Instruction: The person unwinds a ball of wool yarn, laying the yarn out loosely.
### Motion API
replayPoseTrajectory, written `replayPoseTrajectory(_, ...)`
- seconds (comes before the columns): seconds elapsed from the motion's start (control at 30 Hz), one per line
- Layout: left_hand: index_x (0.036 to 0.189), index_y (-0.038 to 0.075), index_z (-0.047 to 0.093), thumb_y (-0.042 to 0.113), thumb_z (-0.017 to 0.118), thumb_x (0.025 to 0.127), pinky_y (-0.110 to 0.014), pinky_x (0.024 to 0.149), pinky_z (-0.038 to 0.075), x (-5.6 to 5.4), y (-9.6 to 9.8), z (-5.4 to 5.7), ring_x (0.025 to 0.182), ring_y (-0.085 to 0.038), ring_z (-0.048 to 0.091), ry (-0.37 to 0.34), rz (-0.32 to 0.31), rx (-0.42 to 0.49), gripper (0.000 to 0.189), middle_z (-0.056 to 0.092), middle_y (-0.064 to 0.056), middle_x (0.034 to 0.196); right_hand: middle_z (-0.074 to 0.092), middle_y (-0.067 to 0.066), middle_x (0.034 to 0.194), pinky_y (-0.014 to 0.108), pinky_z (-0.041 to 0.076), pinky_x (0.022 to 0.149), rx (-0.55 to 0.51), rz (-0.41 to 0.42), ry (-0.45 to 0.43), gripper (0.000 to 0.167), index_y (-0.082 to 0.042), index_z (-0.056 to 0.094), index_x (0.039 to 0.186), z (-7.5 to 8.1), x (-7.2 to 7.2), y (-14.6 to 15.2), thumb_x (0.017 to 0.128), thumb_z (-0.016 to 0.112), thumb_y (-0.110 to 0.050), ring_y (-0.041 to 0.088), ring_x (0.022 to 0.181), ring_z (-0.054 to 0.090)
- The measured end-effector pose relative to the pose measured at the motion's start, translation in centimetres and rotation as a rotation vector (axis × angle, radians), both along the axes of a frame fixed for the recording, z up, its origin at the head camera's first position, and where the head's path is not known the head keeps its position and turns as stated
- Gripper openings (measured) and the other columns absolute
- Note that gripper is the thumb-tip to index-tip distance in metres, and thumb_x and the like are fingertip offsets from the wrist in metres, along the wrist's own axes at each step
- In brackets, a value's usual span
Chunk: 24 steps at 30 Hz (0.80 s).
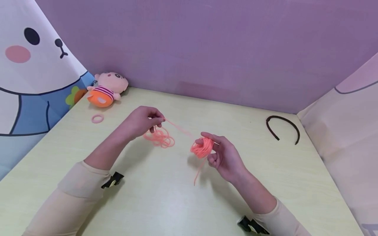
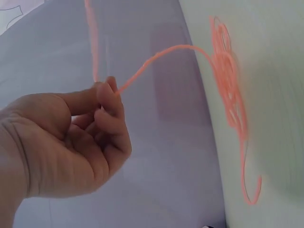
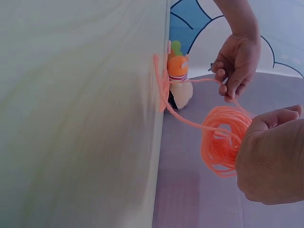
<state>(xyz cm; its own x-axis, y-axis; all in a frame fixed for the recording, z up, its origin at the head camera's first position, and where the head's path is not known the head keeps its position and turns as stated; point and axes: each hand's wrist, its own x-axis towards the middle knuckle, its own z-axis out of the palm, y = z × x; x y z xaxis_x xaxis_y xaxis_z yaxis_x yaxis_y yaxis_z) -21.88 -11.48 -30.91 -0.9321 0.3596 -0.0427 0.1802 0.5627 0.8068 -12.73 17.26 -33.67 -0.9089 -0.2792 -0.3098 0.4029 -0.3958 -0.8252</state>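
Observation:
My left hand (image 1: pixel 143 122) pinches a strand of coral-orange yarn between thumb and fingertips. From that pinch, one length of yarn runs across to my right hand (image 1: pixel 228 161), and another (image 2: pixel 152 59) arcs down to a loose looped pile of yarn (image 1: pixel 160 138) on the table below. The right hand holds a wound coil of yarn (image 1: pixel 202 148), its fingers passing through the loops. A short tail (image 1: pixel 199 173) hangs beneath the coil. In the right wrist view the coil (image 3: pixel 219 140) appears as a thick ring, partly covered by the hand.
A pink plush toy (image 1: pixel 107 88) in orange shorts sits in the far left corner, a pink ring (image 1: pixel 97 118) in front of it. On the right lies a dark headband (image 1: pixel 283 118). Purple and cartoon-printed panels (image 1: pixel 206 49) border the pale table (image 1: pixel 165 203).

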Motion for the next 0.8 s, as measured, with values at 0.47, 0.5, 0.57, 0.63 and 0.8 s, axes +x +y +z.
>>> replayPoseTrajectory(0.47,0.128,0.000,0.063,0.011,0.066,0.097,-0.050,0.099,0.045,0.1,0.1,-0.8,0.115,-0.036,0.059,0.060,-0.063,-0.376,0.033,0.064,-0.019,0.125,0.072,0.005,0.111,0.019,0.039,0.049,-0.010,0.014,0.010,0.042,-0.007,0.049,0.145,0.2,0.1,0.0,0.107,0.040,-0.023,0.009,0.048,0.051)
replayPoseTrajectory(0.5,0.129,0.001,0.063,0.011,0.067,0.096,-0.051,0.101,0.044,0.3,0.5,-0.8,0.119,-0.037,0.057,0.057,-0.100,-0.365,0.035,0.063,-0.019,0.128,0.073,0.005,0.110,0.019,0.039,0.049,-0.012,0.018,0.011,0.042,-0.006,0.049,0.145,0.2,0.2,-0.1,0.107,0.040,-0.023,0.009,0.048,0.051)
replayPoseTrajectory(0.57,0.129,0.003,0.064,0.011,0.070,0.095,-0.049,0.100,0.045,0.8,1.2,-0.9,0.117,-0.035,0.059,0.039,-0.177,-0.301,0.036,0.064,-0.017,0.127,0.073,0.005,0.110,0.019,0.039,0.049,-0.019,0.026,0.012,0.042,-0.006,0.049,0.144,0.3,0.2,-0.1,0.107,0.040,-0.023,0.009,0.048,0.052)
replayPoseTrajectory(0.63,0.126,0.004,0.065,0.013,0.071,0.095,-0.045,0.095,0.049,1.4,2.0,-1.1,0.112,-0.030,0.062,-0.016,-0.259,-0.218,0.033,0.066,-0.013,0.124,0.073,0.005,0.110,0.019,0.040,0.049,-0.026,0.033,0.013,0.042,-0.006,0.050,0.144,0.3,0.2,-0.1,0.107,0.040,-0.024,0.009,0.048,0.053)
replayPoseTrajectory(0.8,0.120,0.007,0.068,0.020,0.071,0.096,-0.036,0.067,0.054,2.6,3.8,-2.0,0.081,-0.026,0.068,-0.230,-0.380,-0.079,0.028,0.068,-0.002,0.111,0.073,0.006,0.110,0.019,0.041,0.050,-0.026,0.043,0.022,0.042,-0.006,0.051,0.143,0.3,0.3,-0.2,0.107,0.040,-0.026,0.009,0.049,0.055)
